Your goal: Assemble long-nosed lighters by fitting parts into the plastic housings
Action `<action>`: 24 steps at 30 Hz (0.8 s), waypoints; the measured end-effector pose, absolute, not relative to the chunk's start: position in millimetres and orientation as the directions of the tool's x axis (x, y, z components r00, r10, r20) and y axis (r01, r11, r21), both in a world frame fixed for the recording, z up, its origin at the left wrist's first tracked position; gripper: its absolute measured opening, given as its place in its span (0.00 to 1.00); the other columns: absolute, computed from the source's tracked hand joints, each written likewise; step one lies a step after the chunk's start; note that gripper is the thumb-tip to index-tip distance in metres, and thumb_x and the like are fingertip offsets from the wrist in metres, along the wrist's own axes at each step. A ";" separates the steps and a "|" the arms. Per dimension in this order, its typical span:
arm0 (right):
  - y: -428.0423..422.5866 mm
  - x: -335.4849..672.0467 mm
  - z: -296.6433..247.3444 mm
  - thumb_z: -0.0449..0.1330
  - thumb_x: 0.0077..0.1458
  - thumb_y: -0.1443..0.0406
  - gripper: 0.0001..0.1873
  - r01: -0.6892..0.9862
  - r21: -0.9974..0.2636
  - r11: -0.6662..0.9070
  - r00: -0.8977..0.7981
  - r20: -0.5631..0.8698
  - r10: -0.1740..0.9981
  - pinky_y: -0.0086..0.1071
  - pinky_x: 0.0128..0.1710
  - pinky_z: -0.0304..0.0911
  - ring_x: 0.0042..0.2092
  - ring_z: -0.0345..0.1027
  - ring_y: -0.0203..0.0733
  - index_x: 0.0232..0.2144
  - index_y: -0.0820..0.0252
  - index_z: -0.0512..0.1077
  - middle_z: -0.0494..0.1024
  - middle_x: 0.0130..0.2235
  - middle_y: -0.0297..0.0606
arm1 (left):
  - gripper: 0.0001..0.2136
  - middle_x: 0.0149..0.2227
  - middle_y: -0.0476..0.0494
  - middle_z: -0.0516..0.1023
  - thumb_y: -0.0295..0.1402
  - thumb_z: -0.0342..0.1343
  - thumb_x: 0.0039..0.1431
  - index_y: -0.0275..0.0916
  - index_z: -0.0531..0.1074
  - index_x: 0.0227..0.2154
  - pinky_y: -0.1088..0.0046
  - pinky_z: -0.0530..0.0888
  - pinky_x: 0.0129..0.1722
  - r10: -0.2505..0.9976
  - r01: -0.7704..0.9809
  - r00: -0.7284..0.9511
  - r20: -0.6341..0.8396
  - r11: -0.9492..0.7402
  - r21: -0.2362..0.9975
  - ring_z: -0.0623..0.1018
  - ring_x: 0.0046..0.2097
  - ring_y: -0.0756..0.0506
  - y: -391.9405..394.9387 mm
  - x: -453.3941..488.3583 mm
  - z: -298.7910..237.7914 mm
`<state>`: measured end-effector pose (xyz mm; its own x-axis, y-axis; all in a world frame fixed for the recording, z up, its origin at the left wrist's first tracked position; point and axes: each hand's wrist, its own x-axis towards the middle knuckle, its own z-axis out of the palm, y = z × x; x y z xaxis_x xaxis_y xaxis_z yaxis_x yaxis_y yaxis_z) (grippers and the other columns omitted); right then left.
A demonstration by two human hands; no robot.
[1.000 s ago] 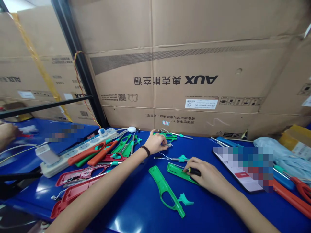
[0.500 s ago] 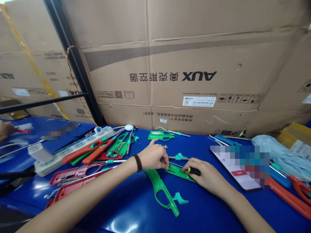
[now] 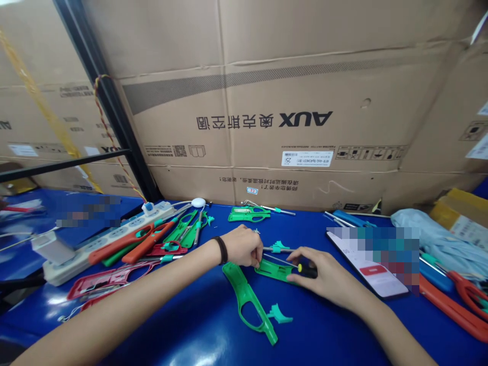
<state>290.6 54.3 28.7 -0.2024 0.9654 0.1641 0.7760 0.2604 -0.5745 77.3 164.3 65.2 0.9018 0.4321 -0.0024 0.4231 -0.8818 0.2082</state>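
My left hand [image 3: 244, 246], a dark band at its wrist, is closed with its fingertips on the left end of a green plastic casing half [image 3: 275, 270]. What lies under those fingertips is hidden. My right hand [image 3: 324, 274] holds a screwdriver [image 3: 306, 270] with a black and yellow handle, its thin shaft pointing left over the casing. The right thumb touches the casing's right end. Nearer me lies another green casing half [image 3: 249, 297] with a looped handle, beside a teal trigger piece [image 3: 281, 313]. Behind my hands is a metal tube with a teal clip [image 3: 280, 247].
Left are a white power strip [image 3: 125, 234], orange lighters [image 3: 147, 244] and red casing parts [image 3: 114, 274]. A green casing set [image 3: 247, 213] lies at the back before a large carton [image 3: 267, 76]. To the right are a phone [image 3: 366, 264] and an orange lighter [image 3: 453, 310].
My right thumb has come forward onto the casing's right end, while the screwdriver stays in that hand. The view has shifted slightly, and a person's hand at the far left has mostly gone from view.
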 end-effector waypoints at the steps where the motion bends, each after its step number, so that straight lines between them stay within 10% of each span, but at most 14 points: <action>1: 53.2 293.2 29.7 0.62 0.50 0.60 0.11 0.775 -0.583 0.242 -0.191 0.149 0.970 0.33 0.41 0.63 0.42 0.71 0.44 0.39 0.52 0.71 0.76 0.42 0.34 | 0.06 0.22 0.56 0.78 0.27 0.66 0.42 0.45 0.78 0.21 0.75 0.67 0.35 0.425 0.417 0.905 -0.008 -0.883 0.217 0.76 0.26 0.49 164.5 78.1 66.1; 11: 50.9 299.2 31.4 0.64 0.42 0.55 0.15 0.839 -0.517 0.173 -0.144 0.096 0.985 0.35 0.37 0.65 0.37 0.73 0.49 0.34 0.53 0.75 0.79 0.38 0.38 | 0.14 0.41 0.47 0.77 0.40 0.63 0.51 0.44 0.75 0.41 0.69 0.70 0.44 0.518 0.376 0.765 0.382 -0.841 0.389 0.75 0.41 0.45 149.6 61.7 53.7; 24: 110.6 234.1 62.1 0.60 0.48 0.62 0.12 0.920 -0.306 0.243 -0.169 0.251 0.953 0.28 0.27 0.58 0.30 0.73 0.42 0.38 0.53 0.73 0.78 0.26 0.30 | 0.10 0.30 0.49 0.75 0.35 0.49 0.60 0.38 0.71 0.41 0.76 0.70 0.29 0.760 0.600 0.287 0.583 -0.617 0.509 0.74 0.28 0.50 178.4 4.7 41.4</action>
<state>234.1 110.6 62.1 -0.1688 0.9533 0.2506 0.9202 0.2435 -0.3064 4.7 178.4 41.4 0.2874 0.7599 0.5831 0.5996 -0.6175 0.5091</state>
